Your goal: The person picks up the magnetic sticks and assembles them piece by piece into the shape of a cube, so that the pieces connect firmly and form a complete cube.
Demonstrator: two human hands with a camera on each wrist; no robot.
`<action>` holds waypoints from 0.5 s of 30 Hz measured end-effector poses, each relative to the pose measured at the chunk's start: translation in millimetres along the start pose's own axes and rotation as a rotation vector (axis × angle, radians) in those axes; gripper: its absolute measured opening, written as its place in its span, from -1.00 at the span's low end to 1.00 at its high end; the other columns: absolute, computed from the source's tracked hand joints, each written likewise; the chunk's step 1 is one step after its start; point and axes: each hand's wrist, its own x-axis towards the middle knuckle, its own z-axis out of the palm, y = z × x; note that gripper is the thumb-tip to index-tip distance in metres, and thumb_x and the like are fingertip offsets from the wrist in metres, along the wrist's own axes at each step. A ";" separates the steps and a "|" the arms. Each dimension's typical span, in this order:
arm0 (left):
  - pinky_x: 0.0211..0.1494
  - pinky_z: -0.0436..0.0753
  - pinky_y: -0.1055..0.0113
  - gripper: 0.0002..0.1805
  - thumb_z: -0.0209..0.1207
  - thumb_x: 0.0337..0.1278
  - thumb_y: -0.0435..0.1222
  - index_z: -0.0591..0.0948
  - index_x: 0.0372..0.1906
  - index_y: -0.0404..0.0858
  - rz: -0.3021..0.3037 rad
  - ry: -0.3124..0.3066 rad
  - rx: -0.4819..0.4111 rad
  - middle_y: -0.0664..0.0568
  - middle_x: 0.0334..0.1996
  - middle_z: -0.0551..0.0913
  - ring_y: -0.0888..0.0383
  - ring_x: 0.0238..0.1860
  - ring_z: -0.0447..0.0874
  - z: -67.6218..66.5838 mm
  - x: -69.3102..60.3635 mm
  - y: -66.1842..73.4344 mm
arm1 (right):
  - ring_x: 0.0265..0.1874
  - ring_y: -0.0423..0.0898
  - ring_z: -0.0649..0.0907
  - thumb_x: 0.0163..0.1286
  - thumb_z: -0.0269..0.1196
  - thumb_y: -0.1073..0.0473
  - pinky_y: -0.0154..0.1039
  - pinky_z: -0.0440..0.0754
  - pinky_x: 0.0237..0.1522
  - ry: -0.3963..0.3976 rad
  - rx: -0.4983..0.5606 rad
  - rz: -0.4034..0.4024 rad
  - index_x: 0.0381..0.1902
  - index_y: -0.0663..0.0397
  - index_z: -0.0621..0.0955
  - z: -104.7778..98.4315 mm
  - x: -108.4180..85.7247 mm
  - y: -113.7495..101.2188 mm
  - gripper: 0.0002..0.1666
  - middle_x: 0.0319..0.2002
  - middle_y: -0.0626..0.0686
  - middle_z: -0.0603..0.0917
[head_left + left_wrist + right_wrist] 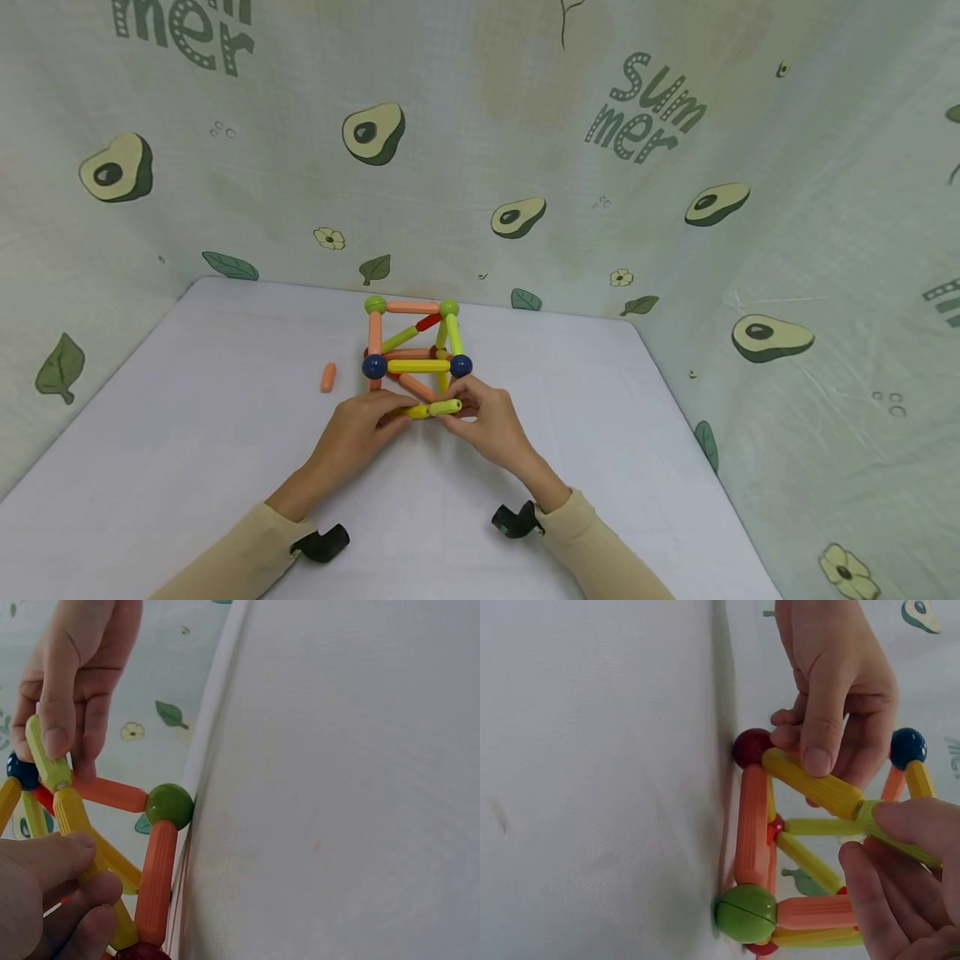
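Note:
My left hand (363, 429) pinches a yellow magnetic stick (817, 784) between thumb and fingers. One end of that stick meets a dark red ball (751, 748) at a corner of a frame built of sticks and balls. At its other end it touches a yellow-green stick (446, 407), which my right hand (491, 421) pinches. In the left wrist view the two sticks run nearly in line, with a slight bend at the joint. Just behind both hands stands the frame, with dark blue balls (375, 367) and green balls (448, 308) at its upper corners.
A loose orange stick (328, 377) lies on the white table (225, 433) to the left of the frame. Behind the table hangs a cloth (450, 167) printed with avocados and leaves. Black wrist mounts (322, 543) sit at both sleeves.

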 end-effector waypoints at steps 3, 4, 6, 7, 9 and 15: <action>-0.13 0.74 0.27 -0.63 0.58 0.08 -0.32 0.83 0.03 -0.04 -0.001 0.011 0.001 0.19 -0.14 0.84 0.25 -0.14 0.77 1.3 0.1 0.5 | -0.19 -0.15 0.81 0.31 0.54 0.30 -0.20 0.80 -0.12 0.001 -0.030 0.004 -0.05 0.15 0.66 1.1 -0.5 1.4 -0.68 -0.11 0.00 0.82; -0.14 0.73 0.28 -0.62 0.58 0.08 -0.33 0.83 0.03 -0.05 0.002 0.015 0.001 0.18 -0.15 0.83 0.25 -0.16 0.75 1.5 0.0 1.3 | -0.20 -0.16 0.80 0.30 0.54 0.30 -0.22 0.80 -0.13 0.004 -0.042 0.003 -0.06 0.13 0.66 1.3 -0.6 1.7 -0.68 -0.12 -0.01 0.81; -0.18 0.71 0.32 -0.61 0.59 0.06 -0.34 0.83 0.04 -0.07 0.010 0.026 0.016 0.17 -0.15 0.83 0.27 -0.20 0.73 2.4 0.3 2.5 | -0.21 -0.17 0.79 0.30 0.55 0.29 -0.25 0.79 -0.13 0.009 -0.061 -0.005 -0.07 0.10 0.66 1.1 -0.7 1.6 -0.68 -0.12 -0.02 0.80; -0.20 0.69 0.34 -0.61 0.59 0.06 -0.32 0.83 0.05 -0.08 0.016 0.029 0.030 0.17 -0.16 0.83 0.27 -0.23 0.71 2.9 0.5 3.2 | -0.21 -0.18 0.79 0.30 0.55 0.29 -0.26 0.79 -0.14 0.011 -0.068 -0.011 -0.07 0.11 0.67 1.0 -0.6 1.3 -0.68 -0.13 -0.02 0.80; -0.26 0.66 0.37 -0.59 0.60 0.06 -0.30 0.82 0.07 -0.10 0.042 0.038 0.055 0.15 -0.16 0.84 0.27 -0.29 0.69 4.1 1.9 5.0 | -0.22 -0.19 0.78 0.29 0.55 0.30 -0.27 0.78 -0.14 0.011 -0.081 -0.022 -0.07 0.12 0.67 0.7 0.0 0.9 -0.69 -0.13 -0.02 0.80; -0.23 0.74 0.28 -0.58 0.60 0.07 -0.18 0.83 0.08 -0.04 0.146 0.047 0.135 0.10 -0.10 0.85 0.15 -0.15 0.83 8.4 11.7 10.4 | -0.22 -0.21 0.77 0.29 0.56 0.27 -0.30 0.77 -0.13 0.000 -0.109 -0.053 -0.04 0.12 0.69 -3.5 -0.1 -1.2 -0.68 -0.10 -0.04 0.79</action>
